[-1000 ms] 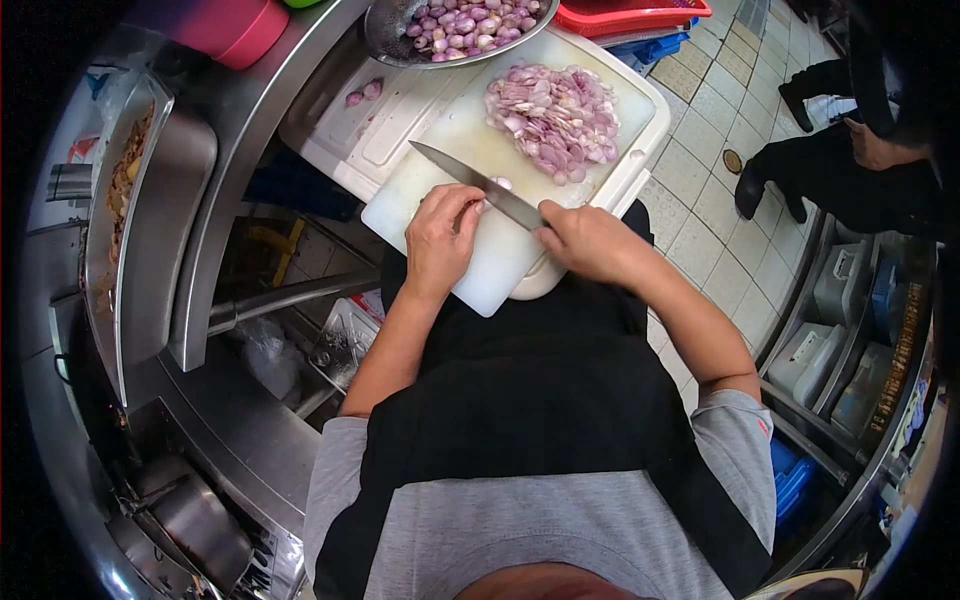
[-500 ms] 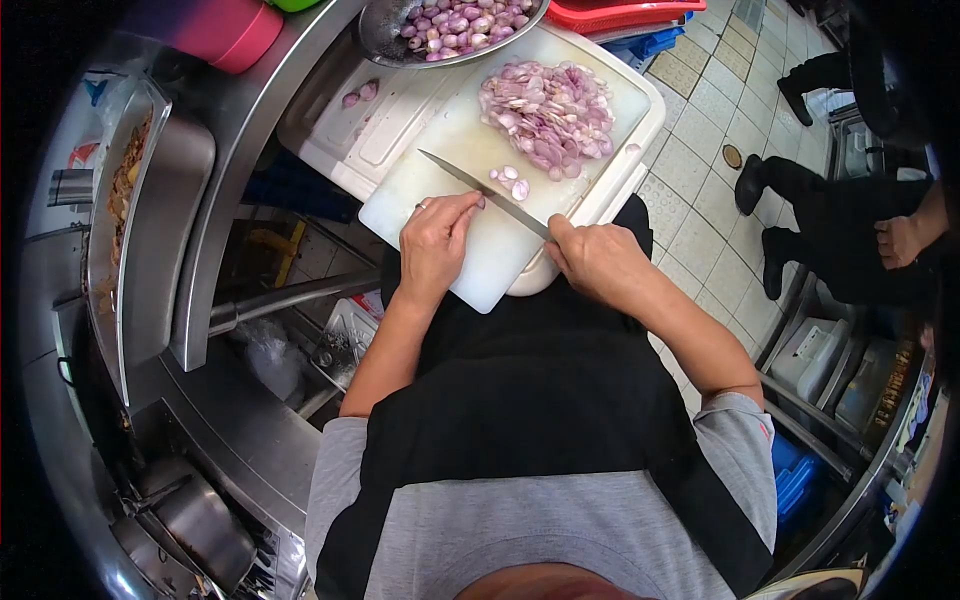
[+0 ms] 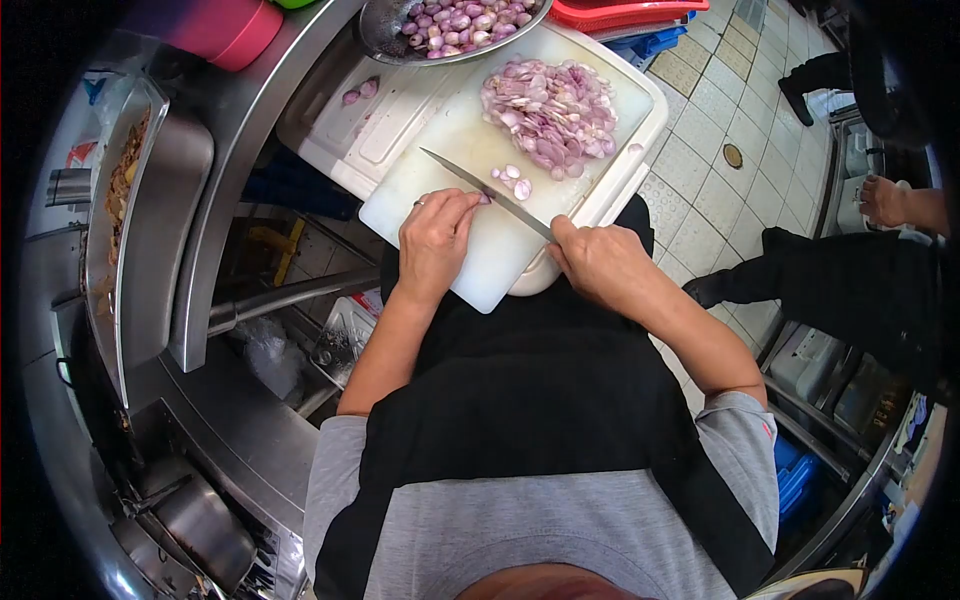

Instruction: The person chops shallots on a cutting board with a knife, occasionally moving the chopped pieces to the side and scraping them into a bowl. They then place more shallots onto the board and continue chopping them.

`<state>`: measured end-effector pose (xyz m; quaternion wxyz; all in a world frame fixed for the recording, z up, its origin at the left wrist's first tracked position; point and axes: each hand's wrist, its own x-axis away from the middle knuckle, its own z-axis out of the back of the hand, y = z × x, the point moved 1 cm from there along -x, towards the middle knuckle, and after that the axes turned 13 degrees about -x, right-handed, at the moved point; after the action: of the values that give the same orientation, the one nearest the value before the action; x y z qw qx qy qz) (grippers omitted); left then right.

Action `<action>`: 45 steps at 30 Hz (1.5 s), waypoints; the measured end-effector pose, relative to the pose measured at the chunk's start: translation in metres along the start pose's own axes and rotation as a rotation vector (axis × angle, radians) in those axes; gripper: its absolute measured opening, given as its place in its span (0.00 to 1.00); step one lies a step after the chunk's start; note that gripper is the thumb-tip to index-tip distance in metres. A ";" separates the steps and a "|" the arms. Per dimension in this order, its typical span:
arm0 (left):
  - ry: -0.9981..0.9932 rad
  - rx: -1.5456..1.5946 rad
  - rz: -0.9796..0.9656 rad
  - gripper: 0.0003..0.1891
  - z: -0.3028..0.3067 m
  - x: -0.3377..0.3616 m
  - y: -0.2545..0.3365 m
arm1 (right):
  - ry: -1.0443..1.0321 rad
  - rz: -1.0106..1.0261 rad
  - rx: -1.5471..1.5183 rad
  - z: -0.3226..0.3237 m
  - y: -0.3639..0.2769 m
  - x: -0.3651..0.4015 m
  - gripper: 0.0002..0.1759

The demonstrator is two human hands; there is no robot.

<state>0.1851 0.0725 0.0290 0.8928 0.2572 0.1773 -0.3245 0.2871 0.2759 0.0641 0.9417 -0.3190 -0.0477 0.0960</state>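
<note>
My right hand (image 3: pixel 605 258) is wrapped round the handle of a kitchen knife (image 3: pixel 458 172), whose blade slants up and left across the white cutting board (image 3: pixel 400 205). Against the near side of the blade, the curled fingers of my left hand (image 3: pixel 435 235) pinch a small shallot (image 3: pixel 485 198), mostly hidden by the fingertips. A few fresh shallot slices (image 3: pixel 514 180) lie just beyond the blade. Farther up the board is a large heap of sliced shallots (image 3: pixel 555 112).
Whole peeled shallots fill a metal bowl (image 3: pixel 375 40) at the top. The board rests on a cream plastic lid (image 3: pixel 325 150), with two shallots (image 3: pixel 360 92) on its left. A steel counter (image 3: pixel 225 170) curves along the left. At right, another person's leg (image 3: pixel 760 275) and hand (image 3: pixel 880 203) show.
At the right, the other person has shifted position, with the hand higher and the legs moved. My hands, the knife and the shallot look almost unchanged.
</note>
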 end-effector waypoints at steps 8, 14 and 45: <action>-0.011 -0.012 -0.028 0.08 -0.001 -0.002 0.002 | -0.024 -0.014 -0.029 0.003 -0.007 0.003 0.13; 0.000 -0.011 -0.004 0.08 0.000 0.001 0.002 | 0.001 0.050 -0.044 -0.008 0.005 -0.017 0.13; 0.025 -0.042 -0.021 0.08 -0.002 0.005 0.001 | -0.043 0.046 -0.006 -0.004 -0.001 -0.022 0.12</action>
<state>0.1889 0.0717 0.0251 0.8922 0.2407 0.1978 -0.3270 0.2664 0.2678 0.0605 0.9370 -0.3206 -0.0611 0.1245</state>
